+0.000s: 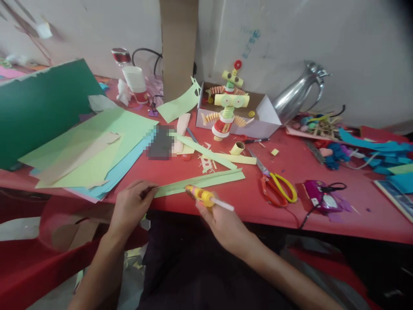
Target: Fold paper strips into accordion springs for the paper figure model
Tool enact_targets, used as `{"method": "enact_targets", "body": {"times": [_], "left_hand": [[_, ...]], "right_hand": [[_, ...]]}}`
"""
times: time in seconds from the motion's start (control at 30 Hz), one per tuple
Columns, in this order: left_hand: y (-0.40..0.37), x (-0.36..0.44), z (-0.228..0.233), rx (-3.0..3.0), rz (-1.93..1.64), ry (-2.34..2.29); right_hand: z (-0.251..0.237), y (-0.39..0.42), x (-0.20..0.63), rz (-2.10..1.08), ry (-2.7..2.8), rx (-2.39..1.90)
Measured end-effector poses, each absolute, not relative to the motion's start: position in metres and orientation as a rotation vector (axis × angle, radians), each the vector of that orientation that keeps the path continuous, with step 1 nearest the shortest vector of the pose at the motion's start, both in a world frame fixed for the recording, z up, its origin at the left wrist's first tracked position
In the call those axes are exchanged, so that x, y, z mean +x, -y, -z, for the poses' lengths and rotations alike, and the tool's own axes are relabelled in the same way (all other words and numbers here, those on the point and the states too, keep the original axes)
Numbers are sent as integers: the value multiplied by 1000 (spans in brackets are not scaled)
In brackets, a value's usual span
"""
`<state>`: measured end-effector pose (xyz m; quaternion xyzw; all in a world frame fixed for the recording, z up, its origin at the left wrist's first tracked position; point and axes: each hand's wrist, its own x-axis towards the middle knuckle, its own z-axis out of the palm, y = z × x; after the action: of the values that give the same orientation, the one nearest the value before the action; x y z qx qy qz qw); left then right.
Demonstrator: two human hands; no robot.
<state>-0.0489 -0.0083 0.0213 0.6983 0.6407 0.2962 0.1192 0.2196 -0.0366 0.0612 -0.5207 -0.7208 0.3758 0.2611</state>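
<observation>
My left hand [134, 204] pinches the left end of a long pale green paper strip [213, 180], creased along its length, near the table's front edge. A yellow glue gun [201, 196] with a white glue stick out of its back is gripped in my right hand [222, 224]. Its nozzle is at the strip, left of the middle; whether it touches the paper I cannot tell. Just behind lie another green strip [206, 150] and a yellow strip [237, 158]. Scissors [274, 185] with red and yellow handles rest to the right.
Coloured paper sheets [129, 125] lie at left before a green board [48, 107]. Two paper-cup figures [223, 122] stand by a white box [267, 116] at the back. A metal jug [297, 94] leans behind. A purple device [322, 198] with a black cord sits right.
</observation>
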Motion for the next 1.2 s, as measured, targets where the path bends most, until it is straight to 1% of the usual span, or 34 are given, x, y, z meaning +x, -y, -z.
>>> {"method": "enact_targets", "body": {"times": [0.3,0.47,0.8,1.0,1.2], "left_hand": [[10,-66,-15,1831,-856,-1881],[8,-69,-17,1791,-860,-1784],[7,-72,-12,1792,-890,-1725],[7,-71,-13,1831,-930,-1671],[7,-69,-21,2024,-836,-1580]], "right_hand": [[-61,30,182,-1223,2018,-1233],[-60,26,164,-1244,2046,-1134],[-56,27,164,-1260,2057,-1108],[-55,29,172,-1329,2034,-1084],[-52,34,179,-1318,2003,-1180]]}}
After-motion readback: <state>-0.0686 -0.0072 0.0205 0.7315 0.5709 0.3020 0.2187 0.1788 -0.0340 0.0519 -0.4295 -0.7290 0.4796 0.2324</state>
